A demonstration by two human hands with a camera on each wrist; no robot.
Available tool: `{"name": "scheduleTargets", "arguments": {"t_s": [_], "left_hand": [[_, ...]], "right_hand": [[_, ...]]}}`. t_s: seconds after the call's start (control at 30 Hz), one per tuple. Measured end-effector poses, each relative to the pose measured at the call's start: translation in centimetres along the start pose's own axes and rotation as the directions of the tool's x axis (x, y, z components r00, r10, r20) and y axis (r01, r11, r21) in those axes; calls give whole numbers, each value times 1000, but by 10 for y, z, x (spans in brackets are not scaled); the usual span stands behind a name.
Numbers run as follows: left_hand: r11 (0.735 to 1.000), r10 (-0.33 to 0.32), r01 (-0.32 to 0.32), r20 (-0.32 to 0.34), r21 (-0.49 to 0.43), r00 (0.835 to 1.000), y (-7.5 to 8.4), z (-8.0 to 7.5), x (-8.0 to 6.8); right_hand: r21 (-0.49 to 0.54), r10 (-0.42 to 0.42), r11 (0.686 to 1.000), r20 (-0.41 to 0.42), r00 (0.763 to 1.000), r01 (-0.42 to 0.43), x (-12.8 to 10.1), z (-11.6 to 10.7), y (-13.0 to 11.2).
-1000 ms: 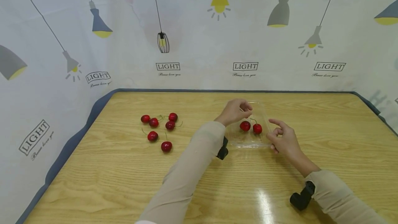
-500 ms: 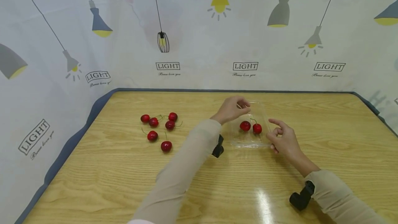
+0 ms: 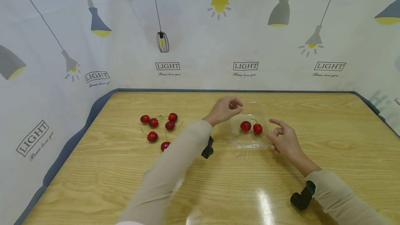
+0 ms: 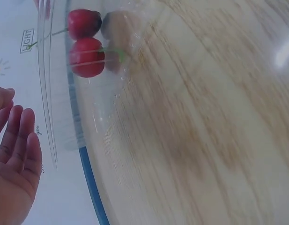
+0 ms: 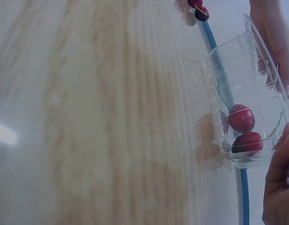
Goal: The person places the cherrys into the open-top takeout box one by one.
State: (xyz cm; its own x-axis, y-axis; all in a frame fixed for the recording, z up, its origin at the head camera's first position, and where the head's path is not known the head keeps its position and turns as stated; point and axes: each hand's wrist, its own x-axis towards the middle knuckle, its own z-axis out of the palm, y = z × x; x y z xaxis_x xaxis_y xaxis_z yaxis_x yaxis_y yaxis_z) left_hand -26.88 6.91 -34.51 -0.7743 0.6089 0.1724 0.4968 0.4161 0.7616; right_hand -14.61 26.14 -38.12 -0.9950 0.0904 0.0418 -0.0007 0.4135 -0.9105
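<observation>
Compared with a second ago, my left hand [image 3: 223,108] has drawn back toward the left, off the far left corner of the clear plastic tray [image 3: 250,141], and its forearm now covers part of the nearest loose cherry [image 3: 164,145]. The tray, the two cherries in it and my right hand sit where they were.

My left hand hovers just beyond the tray's far left corner, fingers loosely curled toward the thumb. In the head view there may be a thin stem between the fingertips, but it is too small for me to be sure; in the left wrist view the fingers [image 4: 18,140] lie relaxed and nearly straight beside the tray's rim [image 4: 47,93], holding nothing I can make out. I cannot tell whether this hand is pinching anything.

My right hand [image 3: 284,140] rests against the tray's right side, index finger extended along the rim, the other fingers curled at the near right corner. From the right wrist view, a fingertip [image 5: 280,159] touches the tray wall [image 5: 238,70].

Two cherries in the tray [image 3: 251,127] lie side by side, just left of my right hand. The other cherries [image 3: 159,124] lie scattered on the table [image 3: 125,183], well to the left of my left hand.
</observation>
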Motion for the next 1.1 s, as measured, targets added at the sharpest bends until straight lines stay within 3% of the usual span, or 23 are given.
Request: {"name": "scheduleTargets", "arguments": {"t_s": [0.4,0.63,1.1], "left_hand": [[999,33,-32,-43,16,999,-15,-21,-17],[996,84,-83,-50,21,995,-20,-30,-31],[996,91,-91,14,-5,996,-26,-41,-58]], "right_hand": [[16,0,1000,2,1000,-1,0,0,-1],[13,-2,1000,3,1000,2,0,1,-1],[28,-5,1000,-2,1000,6,0,0,0]]}}
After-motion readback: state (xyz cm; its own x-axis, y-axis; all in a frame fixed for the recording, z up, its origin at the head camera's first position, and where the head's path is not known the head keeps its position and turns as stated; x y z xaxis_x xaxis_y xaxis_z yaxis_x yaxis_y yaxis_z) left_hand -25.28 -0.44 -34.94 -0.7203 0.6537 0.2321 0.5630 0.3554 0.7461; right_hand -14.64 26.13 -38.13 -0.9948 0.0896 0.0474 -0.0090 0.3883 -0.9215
